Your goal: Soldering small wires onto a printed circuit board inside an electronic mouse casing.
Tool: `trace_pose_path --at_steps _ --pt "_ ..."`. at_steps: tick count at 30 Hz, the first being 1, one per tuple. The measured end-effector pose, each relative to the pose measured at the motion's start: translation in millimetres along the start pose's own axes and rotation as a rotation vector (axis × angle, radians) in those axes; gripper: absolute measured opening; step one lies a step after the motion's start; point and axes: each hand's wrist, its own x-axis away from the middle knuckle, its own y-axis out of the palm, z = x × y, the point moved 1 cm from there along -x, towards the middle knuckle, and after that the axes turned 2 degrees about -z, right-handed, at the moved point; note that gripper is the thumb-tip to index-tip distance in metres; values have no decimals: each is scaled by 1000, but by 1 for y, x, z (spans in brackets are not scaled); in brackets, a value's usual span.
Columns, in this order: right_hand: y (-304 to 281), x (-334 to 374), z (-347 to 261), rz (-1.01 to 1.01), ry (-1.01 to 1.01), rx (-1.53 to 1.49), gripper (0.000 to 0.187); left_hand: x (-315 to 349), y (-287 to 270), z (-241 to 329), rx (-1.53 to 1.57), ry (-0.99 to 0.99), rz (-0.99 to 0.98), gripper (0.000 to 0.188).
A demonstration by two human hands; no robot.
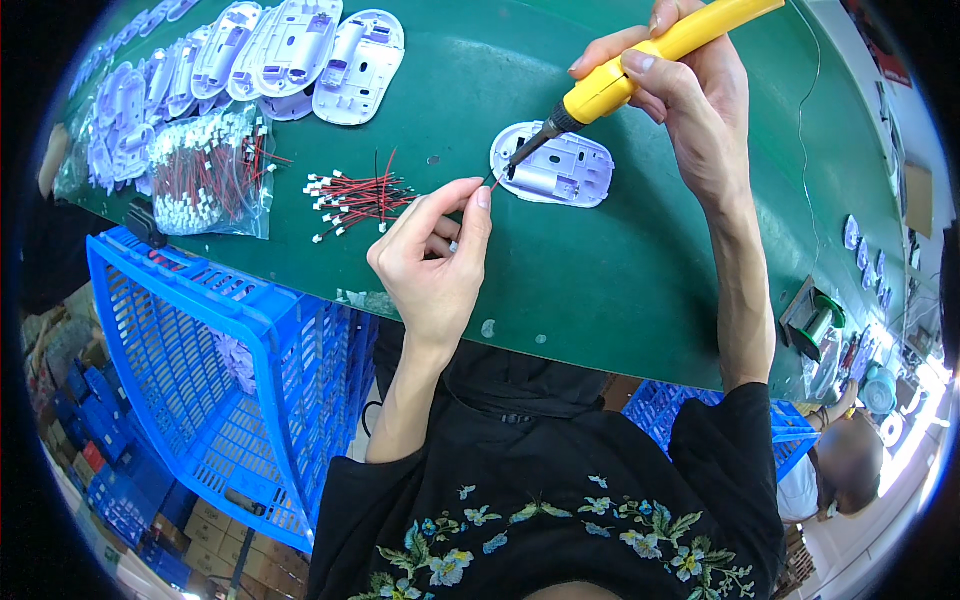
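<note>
My right hand [690,90] is closed round the yellow handle of a soldering iron [605,90]. The iron slants down to the left, and its dark tip meets the left end of a pale lilac plastic shell [585,170] lying on the table. Thumb and forefinger of my left hand [435,255] pinch a thin red and black connector wire [493,183], its ends at the same spot on the shell. A white plug shows below those fingers. Whether wire and shell are joined is too small to tell. Left of my hand lies a loose pile of red-black connector wires [355,195].
A clear bag [215,175] of more wires and several stacked lilac shells [290,50] sit at the left of the green table [600,270]. Blue crates [265,330] stand below its edge. At right are a solder spool [815,325], small shells and another person [845,465].
</note>
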Motion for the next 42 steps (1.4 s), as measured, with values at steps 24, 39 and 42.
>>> trace_pose_path --at_steps 24,39,42 --pt "-1 -1 4 -2 -23 -29 35 0 0 -1 -5 4 -10 13" --pt "0 1 -2 8 -3 -24 38 1 0 -1 -8 9 -14 13" --pt "0 1 -2 10 31 -25 38 1 0 0 -14 4 -14 13"
